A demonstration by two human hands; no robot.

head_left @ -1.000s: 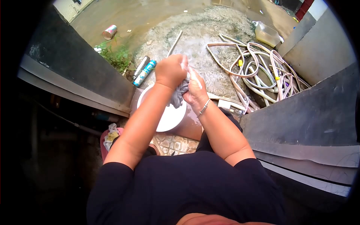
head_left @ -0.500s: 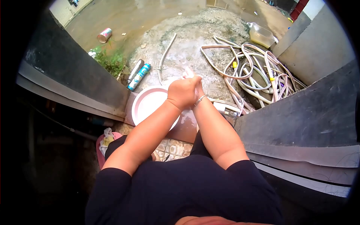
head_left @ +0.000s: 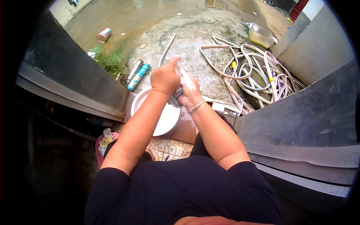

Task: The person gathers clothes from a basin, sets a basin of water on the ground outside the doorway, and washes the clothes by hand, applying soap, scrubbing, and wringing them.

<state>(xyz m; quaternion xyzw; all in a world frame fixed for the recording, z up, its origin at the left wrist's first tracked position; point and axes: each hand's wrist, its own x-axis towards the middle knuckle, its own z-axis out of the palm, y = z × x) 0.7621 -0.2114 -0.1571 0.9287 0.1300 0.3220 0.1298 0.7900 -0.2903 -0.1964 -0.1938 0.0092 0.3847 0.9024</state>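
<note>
A wet cloth (head_left: pixel 175 100), greyish and soapy, is bunched between my hands above the basin. My left hand (head_left: pixel 165 79) is closed on it in a fist, with the back of the hand toward me. Wearing a thin bracelet, my right hand (head_left: pixel 192 93) grips the cloth from the other side, and white suds cover its fingers. Beneath them a round white basin (head_left: pixel 165 122) rests on the brown doorstep, partly hidden by my left forearm. How much cloth lies inside each fist is hidden.
Coiled pale hoses (head_left: pixel 247 71) lie on the wet concrete at right, near a clear plastic tub (head_left: pixel 261 35). Two spray cans (head_left: pixel 138 77) lie left of the basin. Dark walls flank the doorway. A pink basin (head_left: pixel 99 152) with cloths stands at lower left.
My hands were clasped close together; now they have parted, the left moving up and leftward. The bunched cloth and suds now show between them.
</note>
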